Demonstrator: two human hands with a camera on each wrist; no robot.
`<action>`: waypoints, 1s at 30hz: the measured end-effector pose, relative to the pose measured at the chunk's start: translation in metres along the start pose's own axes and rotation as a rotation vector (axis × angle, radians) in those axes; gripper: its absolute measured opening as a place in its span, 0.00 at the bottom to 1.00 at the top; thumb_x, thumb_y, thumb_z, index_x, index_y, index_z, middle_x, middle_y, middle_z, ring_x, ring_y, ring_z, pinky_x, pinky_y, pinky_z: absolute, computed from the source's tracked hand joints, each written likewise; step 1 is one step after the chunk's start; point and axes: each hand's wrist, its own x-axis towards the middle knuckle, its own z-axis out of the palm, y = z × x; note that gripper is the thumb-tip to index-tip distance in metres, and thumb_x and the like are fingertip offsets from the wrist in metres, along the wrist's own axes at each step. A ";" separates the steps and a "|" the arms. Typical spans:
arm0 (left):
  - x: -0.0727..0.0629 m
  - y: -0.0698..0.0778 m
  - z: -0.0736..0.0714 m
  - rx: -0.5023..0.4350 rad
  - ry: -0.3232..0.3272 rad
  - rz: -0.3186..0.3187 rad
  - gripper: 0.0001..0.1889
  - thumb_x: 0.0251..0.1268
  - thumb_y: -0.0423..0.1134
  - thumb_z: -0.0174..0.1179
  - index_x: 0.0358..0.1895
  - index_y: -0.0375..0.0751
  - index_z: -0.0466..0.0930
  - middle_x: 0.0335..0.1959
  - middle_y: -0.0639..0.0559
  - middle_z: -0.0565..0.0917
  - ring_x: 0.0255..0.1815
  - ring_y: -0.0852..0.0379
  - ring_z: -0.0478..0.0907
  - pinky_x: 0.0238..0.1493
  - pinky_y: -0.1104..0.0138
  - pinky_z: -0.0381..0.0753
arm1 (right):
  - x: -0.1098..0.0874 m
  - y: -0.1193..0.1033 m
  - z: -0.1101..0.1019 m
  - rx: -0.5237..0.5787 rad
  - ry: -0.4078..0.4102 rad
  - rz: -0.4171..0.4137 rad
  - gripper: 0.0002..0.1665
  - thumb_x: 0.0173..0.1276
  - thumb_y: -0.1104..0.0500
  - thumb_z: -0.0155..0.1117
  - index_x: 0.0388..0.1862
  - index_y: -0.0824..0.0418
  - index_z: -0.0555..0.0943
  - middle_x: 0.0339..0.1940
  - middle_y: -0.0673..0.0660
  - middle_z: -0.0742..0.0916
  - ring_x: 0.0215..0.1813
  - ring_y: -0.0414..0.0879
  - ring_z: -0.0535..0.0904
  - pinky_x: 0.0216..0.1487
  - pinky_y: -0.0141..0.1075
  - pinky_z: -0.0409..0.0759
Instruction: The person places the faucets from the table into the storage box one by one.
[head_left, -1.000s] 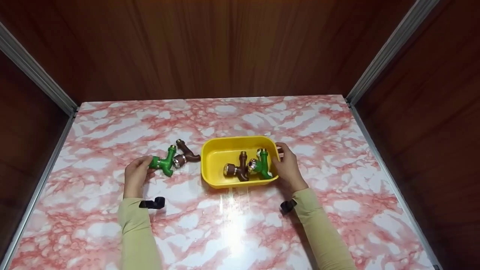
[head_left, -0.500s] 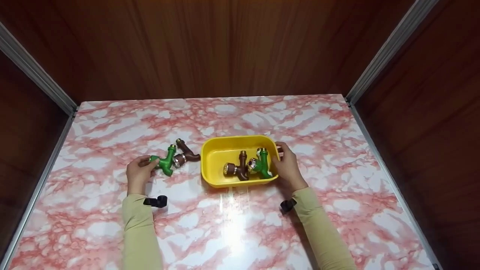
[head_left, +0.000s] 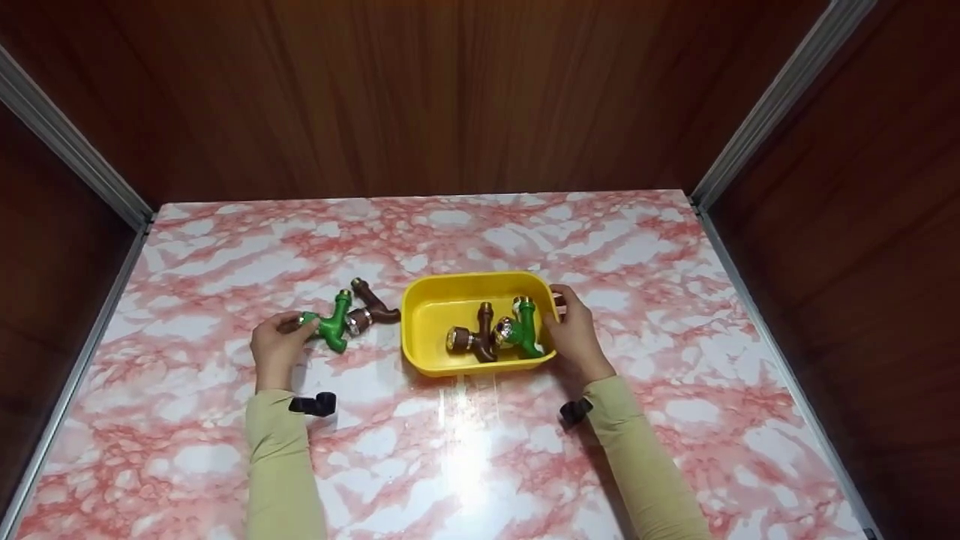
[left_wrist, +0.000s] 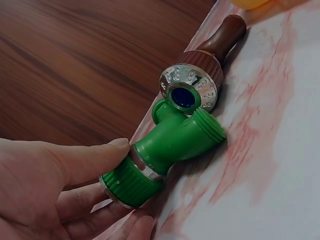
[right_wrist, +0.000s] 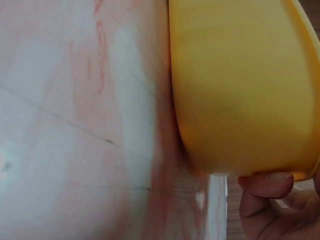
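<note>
My left hand (head_left: 279,346) pinches the ribbed knob of a green tap (head_left: 331,328) left of the tub. In the left wrist view the thumb (left_wrist: 95,162) lies over the tap's silver collar, with fingers curled under the knob. A brown tap (head_left: 377,310) lies right behind it, its silver-faced knob (left_wrist: 192,82) against the green body. On the right, my right hand (head_left: 576,336) grips the end wall of a yellow plastic tub (head_left: 429,367), thumb at the rim and fingers outside. Inside the tub lie a second brown tap (head_left: 484,337) and a second green tap (head_left: 528,330).
The table (head_left: 405,465) has a red and white marbled top. Dark wood-grain panels (head_left: 420,97) stand behind and at both sides, with metal strips (head_left: 780,112) at the corners. A black wrist camera (head_left: 315,404) sits on each sleeve.
My left hand has shifted slightly right, and its thumb has come further over the green tap's knob. My right hand, the tub and the other taps stay in place.
</note>
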 end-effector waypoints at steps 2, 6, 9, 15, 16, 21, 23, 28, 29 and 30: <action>-0.001 0.002 -0.001 -0.010 -0.007 -0.003 0.22 0.61 0.36 0.66 0.56 0.29 0.75 0.52 0.35 0.78 0.51 0.48 0.74 0.48 0.67 0.77 | 0.000 0.000 0.000 0.005 0.007 -0.001 0.25 0.64 0.71 0.59 0.61 0.64 0.71 0.47 0.65 0.81 0.41 0.56 0.78 0.42 0.43 0.80; -0.003 0.003 -0.002 -0.034 -0.010 -0.015 0.21 0.60 0.34 0.66 0.55 0.29 0.75 0.50 0.36 0.77 0.47 0.52 0.75 0.47 0.67 0.79 | 0.000 0.000 0.000 0.012 0.011 -0.006 0.25 0.64 0.71 0.59 0.60 0.64 0.72 0.46 0.65 0.81 0.41 0.56 0.78 0.42 0.44 0.81; -0.003 0.002 -0.003 -0.049 -0.007 -0.022 0.21 0.59 0.33 0.66 0.54 0.28 0.75 0.49 0.38 0.78 0.44 0.56 0.75 0.44 0.70 0.80 | 0.000 0.000 0.000 0.023 0.013 -0.009 0.24 0.64 0.72 0.59 0.60 0.64 0.72 0.45 0.65 0.81 0.40 0.55 0.78 0.42 0.43 0.81; -0.002 0.001 -0.005 -0.075 -0.008 -0.058 0.22 0.57 0.33 0.68 0.53 0.29 0.75 0.44 0.43 0.77 0.38 0.61 0.74 0.41 0.69 0.81 | 0.000 0.000 0.001 0.032 0.016 -0.017 0.24 0.63 0.72 0.59 0.60 0.65 0.72 0.44 0.65 0.80 0.40 0.56 0.77 0.41 0.42 0.80; -0.002 0.001 -0.005 -0.078 -0.010 -0.059 0.22 0.57 0.33 0.68 0.53 0.29 0.75 0.44 0.43 0.77 0.37 0.62 0.74 0.41 0.70 0.81 | 0.000 0.000 0.001 0.028 0.014 -0.021 0.24 0.63 0.72 0.59 0.60 0.65 0.72 0.44 0.65 0.80 0.40 0.56 0.77 0.41 0.43 0.80; -0.001 -0.001 -0.006 -0.117 -0.017 -0.075 0.21 0.56 0.31 0.69 0.52 0.27 0.75 0.40 0.45 0.77 0.32 0.64 0.76 0.40 0.69 0.83 | -0.001 -0.001 0.000 0.025 0.008 -0.014 0.25 0.63 0.72 0.59 0.60 0.64 0.72 0.44 0.65 0.80 0.38 0.56 0.77 0.40 0.42 0.79; -0.001 -0.002 -0.007 -0.156 -0.032 -0.094 0.21 0.56 0.31 0.68 0.52 0.27 0.75 0.39 0.46 0.76 0.32 0.62 0.78 0.41 0.67 0.84 | -0.001 -0.001 0.000 0.028 0.006 -0.009 0.24 0.64 0.71 0.59 0.60 0.63 0.72 0.44 0.64 0.80 0.38 0.55 0.77 0.40 0.42 0.79; 0.003 -0.008 -0.009 -0.272 -0.090 -0.147 0.19 0.55 0.31 0.70 0.49 0.32 0.76 0.38 0.47 0.77 0.34 0.58 0.81 0.41 0.66 0.84 | -0.001 -0.001 0.000 0.029 0.007 -0.014 0.24 0.64 0.71 0.58 0.60 0.64 0.72 0.44 0.64 0.80 0.39 0.55 0.77 0.40 0.42 0.79; 0.006 -0.013 -0.009 -0.292 -0.095 -0.152 0.19 0.54 0.32 0.71 0.48 0.34 0.76 0.38 0.47 0.77 0.34 0.57 0.81 0.40 0.66 0.84 | 0.000 0.000 0.000 0.031 0.010 -0.015 0.24 0.64 0.71 0.58 0.60 0.64 0.72 0.44 0.64 0.80 0.40 0.55 0.77 0.40 0.42 0.79; 0.011 -0.020 -0.009 -0.316 -0.105 -0.159 0.20 0.52 0.33 0.72 0.48 0.34 0.76 0.38 0.47 0.77 0.34 0.57 0.82 0.40 0.66 0.85 | 0.000 0.000 0.000 0.031 0.012 -0.018 0.24 0.64 0.72 0.59 0.60 0.64 0.72 0.44 0.64 0.80 0.40 0.55 0.77 0.40 0.42 0.79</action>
